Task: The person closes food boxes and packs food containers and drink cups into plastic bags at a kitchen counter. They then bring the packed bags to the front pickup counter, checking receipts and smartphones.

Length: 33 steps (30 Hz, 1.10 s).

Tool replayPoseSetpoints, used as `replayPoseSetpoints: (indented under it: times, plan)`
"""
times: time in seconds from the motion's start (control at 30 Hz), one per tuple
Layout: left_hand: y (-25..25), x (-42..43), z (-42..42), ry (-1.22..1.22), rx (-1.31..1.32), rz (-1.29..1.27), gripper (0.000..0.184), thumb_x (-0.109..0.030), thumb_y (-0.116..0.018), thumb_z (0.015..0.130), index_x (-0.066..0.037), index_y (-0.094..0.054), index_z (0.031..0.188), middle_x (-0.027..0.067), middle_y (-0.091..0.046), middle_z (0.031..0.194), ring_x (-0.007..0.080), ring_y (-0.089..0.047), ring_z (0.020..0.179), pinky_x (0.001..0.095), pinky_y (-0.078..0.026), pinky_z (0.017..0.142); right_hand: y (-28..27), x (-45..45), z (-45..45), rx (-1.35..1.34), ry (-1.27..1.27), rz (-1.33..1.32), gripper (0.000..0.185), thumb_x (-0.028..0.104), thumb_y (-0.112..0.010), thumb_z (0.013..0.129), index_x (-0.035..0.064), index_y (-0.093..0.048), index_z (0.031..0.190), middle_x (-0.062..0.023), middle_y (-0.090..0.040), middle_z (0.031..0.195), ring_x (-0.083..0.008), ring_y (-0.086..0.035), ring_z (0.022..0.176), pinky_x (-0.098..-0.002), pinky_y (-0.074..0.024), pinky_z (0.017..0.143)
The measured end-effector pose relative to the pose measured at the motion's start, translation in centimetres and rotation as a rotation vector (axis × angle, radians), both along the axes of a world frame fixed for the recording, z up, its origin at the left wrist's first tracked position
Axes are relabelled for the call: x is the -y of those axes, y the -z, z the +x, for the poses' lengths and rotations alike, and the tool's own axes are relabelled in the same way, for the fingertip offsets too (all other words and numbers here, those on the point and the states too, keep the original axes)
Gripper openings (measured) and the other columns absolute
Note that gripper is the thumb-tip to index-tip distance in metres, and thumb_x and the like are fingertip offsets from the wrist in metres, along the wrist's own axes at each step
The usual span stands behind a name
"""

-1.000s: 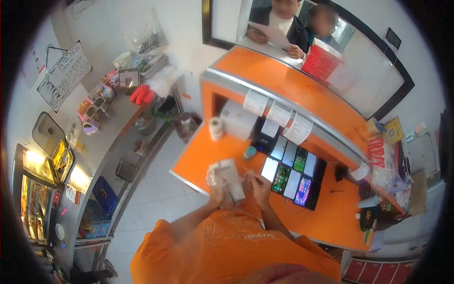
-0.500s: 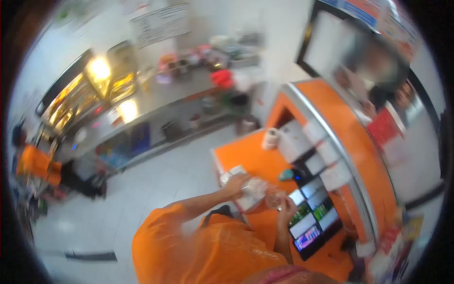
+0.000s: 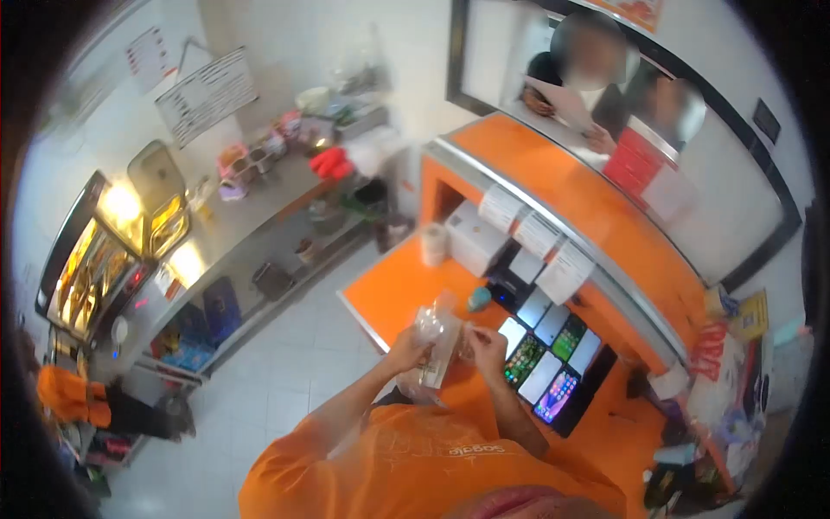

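My left hand (image 3: pixel 410 350) is closed around a clear plastic bag (image 3: pixel 439 330) with something pale inside, held over the left edge of the orange counter (image 3: pixel 380 298). Fingers pinched together, my right hand (image 3: pixel 488 348) is at the right side of the bag and appears to grip its edge. Small brownish contents show faintly near those fingers; their kind cannot be made out. Just right of my right hand lie several lit phones (image 3: pixel 545 368) in rows on a dark stand.
Beyond the phones rises an orange partition (image 3: pixel 553 177) with papers (image 3: pixel 523 229) taped on. Behind it, people stand at a window. A paper roll (image 3: pixel 434 244) and white box (image 3: pixel 475 238) stand on the counter. A co-worker (image 3: pixel 73 398) is far left by a lit food warmer (image 3: pixel 91 259).
The view has swung to the right and sharpened. The bag is more upright now, and my two hands have come closer together around it.
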State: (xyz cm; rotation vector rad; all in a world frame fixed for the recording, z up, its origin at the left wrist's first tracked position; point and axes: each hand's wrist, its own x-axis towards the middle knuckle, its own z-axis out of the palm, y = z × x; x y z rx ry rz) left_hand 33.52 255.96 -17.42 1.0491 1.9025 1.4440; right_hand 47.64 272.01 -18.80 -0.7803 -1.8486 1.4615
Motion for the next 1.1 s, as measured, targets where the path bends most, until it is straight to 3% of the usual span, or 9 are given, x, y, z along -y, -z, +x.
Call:
replayPoseSetpoints:
  times: [0.13, 0.27, 0.37, 0.47, 0.57, 0.67, 0.73, 0.97, 1.1]
  plan:
    - [0.6, 0.3, -4.4, 0.390, -0.622, 0.039, 0.023, -0.018, -0.064, 0.084, -0.002, -0.066, 0.101, 0.0160, -0.066, 0.091, 0.0304, -0.067, 0.087, 0.0401, -0.053, 0.077, -1.5, -0.6, 0.2, 0.163, -0.184, -0.043, 0.015, 0.008, -0.071, 0.087, -0.0040, -0.071, 0.095, -0.0069, -0.071, 0.080, -0.0112, -0.065, 0.069, -0.0249, -0.0513, 0.064]
    - [-3.7, -1.5, -4.8, 0.640, -0.947, -0.239, 0.018, -0.015, -0.065, 0.079, -0.003, -0.070, 0.092, 0.0143, -0.068, 0.094, 0.0316, -0.066, 0.089, 0.0429, -0.054, 0.081, 2.5, -2.5, -0.6, 0.019, -0.389, 0.078, 0.016, 0.009, -0.069, 0.089, -0.0037, -0.071, 0.098, -0.0073, -0.072, 0.084, -0.0118, -0.066, 0.072, -0.0255, -0.0522, 0.067]
    - [-6.2, -2.8, -3.5, 0.368, -1.043, 0.223, 0.017, -0.019, -0.063, 0.081, -0.006, -0.071, 0.089, 0.0116, -0.068, 0.094, 0.0286, -0.067, 0.090, 0.0399, -0.055, 0.080, -2.3, -1.8, -0.3, 0.179, -0.538, -0.116, 0.019, 0.011, -0.067, 0.091, -0.0035, -0.071, 0.101, -0.0077, -0.072, 0.087, -0.0119, -0.066, 0.079, -0.0259, -0.0521, 0.071]
    - [-1.8, -3.4, -5.5, 0.684, -0.940, -0.063, 0.016, -0.018, -0.063, 0.081, -0.010, -0.073, 0.091, 0.0119, -0.067, 0.096, 0.0288, -0.067, 0.092, 0.0393, -0.055, 0.080, -1.1, -2.3, -0.6, 0.207, -0.549, -0.020, 0.020, 0.013, -0.067, 0.092, -0.0029, -0.071, 0.103, -0.0076, -0.072, 0.088, -0.0119, -0.065, 0.078, -0.0256, -0.0517, 0.072]
    - [-3.2, -2.8, -5.0, 0.622, -0.753, -0.265, 0.022, -0.019, -0.066, 0.080, -0.008, -0.071, 0.099, 0.0133, -0.066, 0.098, 0.0319, -0.065, 0.094, 0.0422, -0.052, 0.082, -0.2, -1.7, -0.8, 0.221, -0.520, -0.017, 0.021, 0.014, -0.068, 0.090, -0.0018, -0.072, 0.103, -0.0083, -0.072, 0.089, -0.0118, -0.065, 0.078, -0.0266, -0.0510, 0.070]
    - [-2.9, -2.4, -5.0, 0.559, -0.700, -0.073, 0.020, -0.018, -0.068, 0.079, -0.008, -0.072, 0.096, 0.0142, -0.068, 0.092, 0.0320, -0.066, 0.089, 0.0425, -0.053, 0.080, -0.9, -1.3, -1.0, 0.238, -0.490, 0.121, 0.019, 0.014, -0.069, 0.088, 0.0013, -0.072, 0.102, -0.0111, -0.071, 0.086, -0.0156, -0.066, 0.074, -0.0289, -0.0504, 0.067]
    - [-4.1, -2.2, -4.3, 0.505, -0.696, -0.226, 0.020, -0.017, -0.069, 0.078, -0.009, -0.073, 0.096, 0.0147, -0.068, 0.088, 0.0321, -0.067, 0.086, 0.0432, -0.053, 0.078, -0.4, -1.5, -1.1, 0.138, -0.512, 0.403, 0.019, 0.014, -0.069, 0.087, 0.0020, -0.072, 0.101, -0.0123, -0.070, 0.085, -0.0183, -0.066, 0.072, -0.0304, -0.0504, 0.065]
    - [-3.6, -2.7, -4.7, 0.377, -0.393, -0.001, 0.019, -0.016, -0.072, 0.075, -0.008, -0.073, 0.092, 0.0179, -0.068, 0.084, 0.0332, -0.067, 0.080, 0.0425, -0.053, 0.074, 2.8, -2.0, -0.8, 0.243, -0.575, 0.246, 0.024, 0.009, -0.067, 0.084, 0.0005, -0.068, 0.107, -0.0145, -0.068, 0.093, -0.0260, -0.066, 0.087, -0.0348, -0.0521, 0.078]
    - [-3.5, -3.2, -5.4, 0.504, -0.548, -0.152, 0.019, -0.018, -0.073, 0.074, -0.005, -0.071, 0.088, 0.0179, -0.069, 0.086, 0.0338, -0.068, 0.081, 0.0433, -0.053, 0.076, 4.2, -1.6, -0.4, 0.283, -0.449, 0.395, 0.027, 0.001, -0.060, 0.081, -0.0011, -0.064, 0.108, -0.0151, -0.067, 0.098, -0.0268, -0.066, 0.090, -0.0348, -0.0527, 0.080]
